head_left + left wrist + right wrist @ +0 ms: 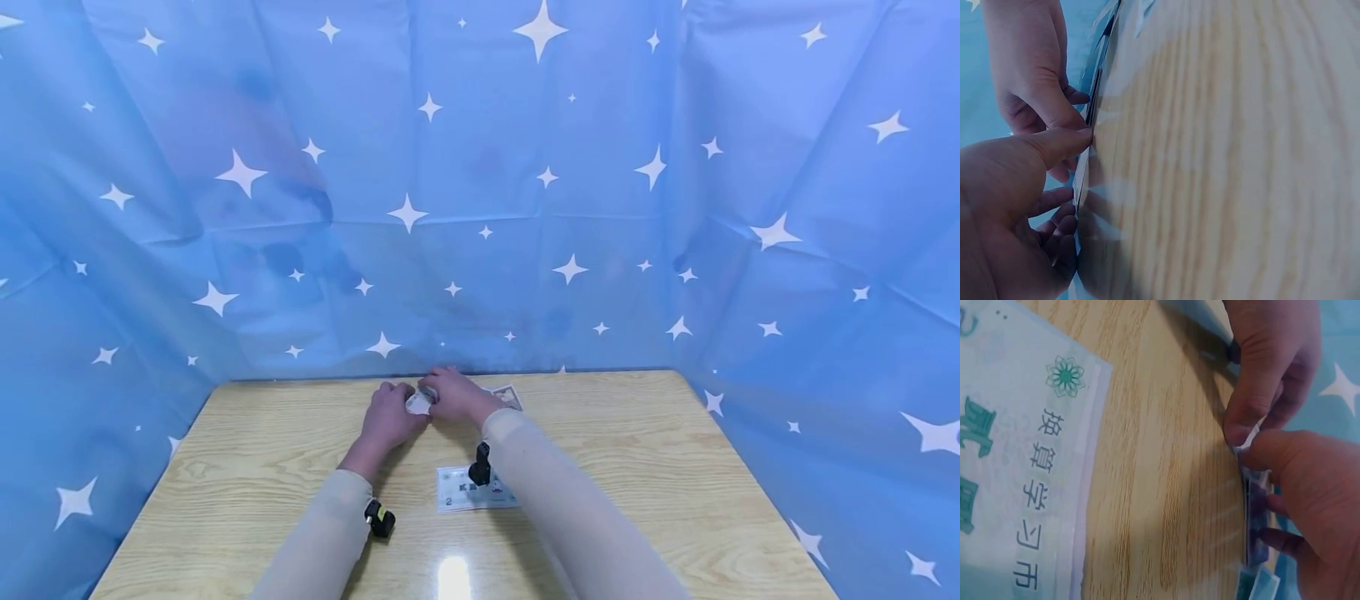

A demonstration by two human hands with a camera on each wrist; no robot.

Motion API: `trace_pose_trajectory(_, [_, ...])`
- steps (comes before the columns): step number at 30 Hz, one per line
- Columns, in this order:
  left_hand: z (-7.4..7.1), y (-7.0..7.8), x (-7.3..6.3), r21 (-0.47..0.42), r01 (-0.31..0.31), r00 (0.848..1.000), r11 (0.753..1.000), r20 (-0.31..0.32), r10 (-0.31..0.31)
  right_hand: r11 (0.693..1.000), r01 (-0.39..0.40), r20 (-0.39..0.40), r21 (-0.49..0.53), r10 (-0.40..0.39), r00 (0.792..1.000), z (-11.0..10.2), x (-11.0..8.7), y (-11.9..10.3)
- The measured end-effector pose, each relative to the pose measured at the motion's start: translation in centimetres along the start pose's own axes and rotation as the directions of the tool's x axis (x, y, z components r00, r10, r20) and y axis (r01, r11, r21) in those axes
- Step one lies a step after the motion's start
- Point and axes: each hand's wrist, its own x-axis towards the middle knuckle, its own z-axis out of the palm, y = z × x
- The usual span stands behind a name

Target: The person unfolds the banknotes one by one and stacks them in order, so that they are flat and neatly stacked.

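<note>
Green note (1025, 462) reads 换算学习币; LH (388, 418) & RH (456, 395) grip paper (417, 404).

There are two hands, one left hand (391, 416) and one right hand (454, 395); two sleeves (573, 500); two cameras (381, 520). There is one table (637, 450), one backdrop (480, 158), dozens of stars (541, 32). Notes (461, 493) show in three spots; how many sheets each holds cannot be told.

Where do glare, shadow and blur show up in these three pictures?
Head view: bright glare on the table, shadow beside the right sleeve; left wrist view: dim, wood grain blurred toward the right; right wrist view: shadow beside the left hand, printed note legible.
</note>
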Motion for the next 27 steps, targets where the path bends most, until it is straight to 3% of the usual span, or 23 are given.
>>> trace_pose_trajectory(13, [0.1,0.1,-0.2,-0.065,0.038,0.999,0.997,-0.009,-0.039,0.999,0.012,0.006,0.04,-0.012,1.0,-0.1,0.2,0.0])
trace_pose_trajectory(22, [0.1,0.4,0.0,-0.078,0.021,1.0,0.997,-0.019,-0.023,0.997,0.027,0.0,0.078,-0.027,1.0,0.2,0.4,0.6])
trace_pose_trajectory(27, [0.4,0.2,0.2,-0.112,-0.003,0.998,0.994,-0.056,-0.003,0.995,0.061,-0.019,0.074,-0.06,0.998,0.2,0.6,0.8])
